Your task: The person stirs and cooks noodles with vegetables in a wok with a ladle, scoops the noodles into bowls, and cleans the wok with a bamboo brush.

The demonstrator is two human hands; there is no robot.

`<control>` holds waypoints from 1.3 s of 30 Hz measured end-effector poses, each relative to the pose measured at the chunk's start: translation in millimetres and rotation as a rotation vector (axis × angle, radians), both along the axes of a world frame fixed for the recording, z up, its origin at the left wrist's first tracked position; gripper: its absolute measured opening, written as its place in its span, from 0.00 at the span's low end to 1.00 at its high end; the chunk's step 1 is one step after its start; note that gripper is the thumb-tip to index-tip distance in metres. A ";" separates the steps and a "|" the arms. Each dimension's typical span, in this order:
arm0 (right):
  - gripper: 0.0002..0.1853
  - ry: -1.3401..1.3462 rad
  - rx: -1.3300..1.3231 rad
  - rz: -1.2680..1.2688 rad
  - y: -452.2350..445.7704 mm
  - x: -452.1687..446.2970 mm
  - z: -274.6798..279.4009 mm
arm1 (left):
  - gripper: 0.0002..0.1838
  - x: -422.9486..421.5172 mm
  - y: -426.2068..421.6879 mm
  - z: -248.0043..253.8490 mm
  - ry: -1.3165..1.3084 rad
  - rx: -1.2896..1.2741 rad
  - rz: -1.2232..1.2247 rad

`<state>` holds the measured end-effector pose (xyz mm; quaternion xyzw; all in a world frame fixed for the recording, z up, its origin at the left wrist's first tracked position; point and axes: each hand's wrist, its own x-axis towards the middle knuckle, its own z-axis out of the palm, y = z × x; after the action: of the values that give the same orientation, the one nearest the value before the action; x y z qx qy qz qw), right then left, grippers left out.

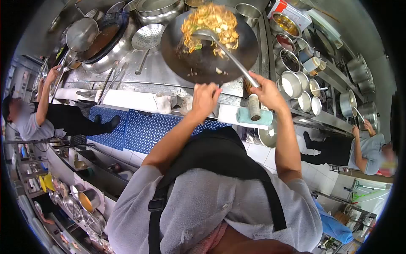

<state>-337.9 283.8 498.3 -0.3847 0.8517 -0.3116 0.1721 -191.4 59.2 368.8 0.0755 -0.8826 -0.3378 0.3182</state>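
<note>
Left hand (205, 99): at wok's near rim, fingers curled; can't tell if clamped. Probably there to steady it.
Right hand (267, 94): fingers clamped on ladle handle; long shaft likely keeps the hand off the heat.
Ladle (232, 57): slants across wok, bowl on noodles.
Noodles (226, 25): in wok, heaped toward far side.
Wok (198, 67): tilted or level, can't tell.
Skimmer (148, 37): left of wok.
Sauce containers (290, 60): right side, probably for short reach.

Before you: wok (182, 59), dark smooth metal; ladle (230, 55), shiny metal; perforated skimmer (148, 37), glossy metal; towel (253, 116), soft matt cloth; your shirt (203, 199), rough grey cloth.
</note>
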 end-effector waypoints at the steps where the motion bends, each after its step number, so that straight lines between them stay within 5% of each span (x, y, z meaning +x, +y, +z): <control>1: 0.31 -0.002 -0.013 0.020 7.3 -3.2 8.2 | 0.11 15.3 6.0 9.6 -0.005 -0.024 -0.011; 6: 0.34 -0.382 0.156 -0.079 67.6 -7.6 116.1 | 0.09 -33.1 -34.0 94.2 0.141 -0.104 -0.059; 8: 0.34 -0.402 0.220 -0.084 66.0 -15.3 112.5 | 0.11 -65.9 -47.5 68.4 0.047 -0.036 -0.009; 12: 0.34 -0.100 0.076 -0.026 32.3 -33.2 5.8 | 0.11 -67.2 -32.2 15.1 0.036 -0.055 0.047; 16: 0.36 -0.353 -0.230 -0.250 47.1 12.1 1.0 | 0.10 5.9 -11.1 23.0 0.051 -0.043 -0.076; 19: 0.37 -0.375 -0.364 -0.341 36.3 32.7 -38.4 | 0.11 -17.6 -40.7 46.4 0.034 -0.086 -0.085; 25: 0.35 -0.355 -0.481 -0.403 -39.3 21.8 -202.6 | 0.07 -97.4 -79.0 9.6 -0.129 0.063 -0.024; 28: 0.34 -0.107 -0.411 -0.362 -46.4 -27.3 -186.0 | 0.10 -99.2 -75.6 -5.4 0.038 -0.148 -0.039; 30: 0.33 0.229 -0.331 -0.298 -50.0 -64.4 -168.2 | 0.10 -66.5 -41.5 57.9 0.099 -0.114 -0.164; 34: 0.32 -0.052 -0.177 -0.367 -98.6 -137.5 -143.5 | 0.13 -0.1 4.9 193.3 -0.448 -0.098 -0.708; 36: 0.32 -0.290 -0.157 -0.450 -133.4 -132.9 -114.5 | 0.12 21.1 11.9 204.2 -0.394 -0.054 -0.823; 39: 0.31 -0.197 -0.076 -0.243 -164.8 -120.7 -119.5 | 0.13 45.0 12.5 187.3 -0.258 -0.008 -0.778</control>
<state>-458.6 119.1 378.8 -0.2525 0.8586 -0.3983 0.2011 -146.4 71.8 556.1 -0.2236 -0.8792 -0.4172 0.0539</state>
